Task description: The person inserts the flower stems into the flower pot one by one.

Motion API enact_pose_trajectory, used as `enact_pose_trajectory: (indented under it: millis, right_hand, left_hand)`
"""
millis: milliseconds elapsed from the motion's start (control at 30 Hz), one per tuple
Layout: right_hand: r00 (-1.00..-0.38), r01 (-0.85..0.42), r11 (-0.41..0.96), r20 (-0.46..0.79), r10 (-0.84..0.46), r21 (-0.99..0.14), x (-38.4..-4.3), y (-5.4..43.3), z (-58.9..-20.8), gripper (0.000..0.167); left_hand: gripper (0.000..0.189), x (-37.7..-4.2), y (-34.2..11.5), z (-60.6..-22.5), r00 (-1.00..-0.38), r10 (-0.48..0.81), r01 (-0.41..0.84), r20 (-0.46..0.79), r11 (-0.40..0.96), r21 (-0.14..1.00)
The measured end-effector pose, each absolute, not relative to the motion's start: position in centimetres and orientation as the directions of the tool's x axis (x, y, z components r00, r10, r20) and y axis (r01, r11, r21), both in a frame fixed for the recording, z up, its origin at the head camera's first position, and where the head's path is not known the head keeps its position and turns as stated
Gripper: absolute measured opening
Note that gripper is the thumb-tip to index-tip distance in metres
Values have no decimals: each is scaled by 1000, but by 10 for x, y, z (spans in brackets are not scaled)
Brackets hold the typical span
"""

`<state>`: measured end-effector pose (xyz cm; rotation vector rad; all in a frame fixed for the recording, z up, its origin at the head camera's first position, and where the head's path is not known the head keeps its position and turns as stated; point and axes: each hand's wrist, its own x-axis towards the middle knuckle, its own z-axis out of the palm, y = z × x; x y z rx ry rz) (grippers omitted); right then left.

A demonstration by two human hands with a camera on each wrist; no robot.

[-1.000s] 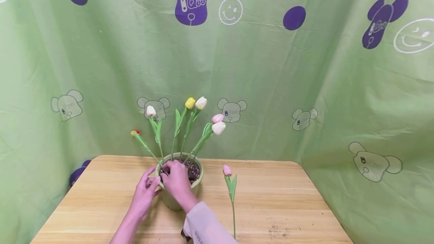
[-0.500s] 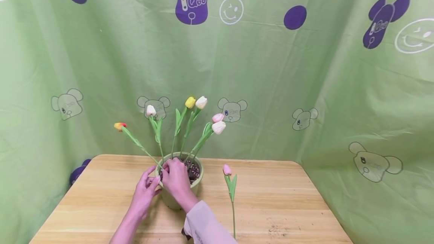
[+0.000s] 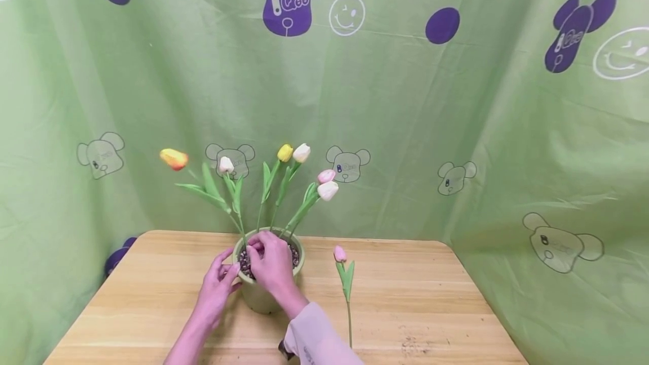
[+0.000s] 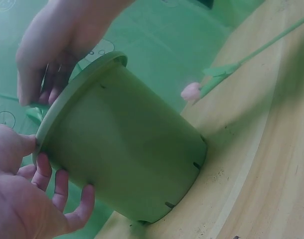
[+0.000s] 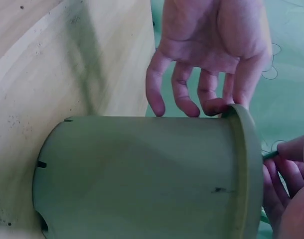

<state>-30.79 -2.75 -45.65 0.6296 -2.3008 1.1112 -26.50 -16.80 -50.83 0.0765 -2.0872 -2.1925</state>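
A green flower pot (image 3: 262, 297) holds dark granular soil (image 3: 246, 263) and several artificial tulips. My left hand (image 3: 215, 289) grips the pot's rim on the left, thumb at the lip and fingertips against the outer wall (image 4: 117, 144). Over the soil, my right hand (image 3: 274, 262) pinches a green stem (image 5: 270, 155) between thumb and fingers. An orange-red tulip (image 3: 174, 159) leans out to the left, its stem running down toward the right hand. White (image 3: 226, 165), yellow (image 3: 285, 153) and pale pink tulips (image 3: 327, 176) stand in the pot behind the hands.
One pink tulip (image 3: 340, 254) lies on the wooden table (image 3: 416, 297) to the right of the pot. Dark crumbs (image 3: 413, 344) are scattered near the table's front. A green patterned curtain (image 3: 385, 111) surrounds the table at the back and sides.
The orange-red tulip's head has swung left and upward, and its leaves have spread. My right hand has shifted slightly right over the soil. The left hand has stayed at the rim.
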Motion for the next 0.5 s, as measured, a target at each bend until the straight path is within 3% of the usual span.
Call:
enact_pose_trajectory:
  millis: [367,500]
  right_hand:
    - [-806,-589,474,518,-286,-654,-313,-16,-454,21]
    - [-796,-601,492,529,-295,-630,-315,-16,-455,14]
  left_hand:
    - [54,-266,-169,-508,-992,-118,55,50,-42,998]
    - [54,-266,-169,-509,-992,-116,59,54,-40,997]
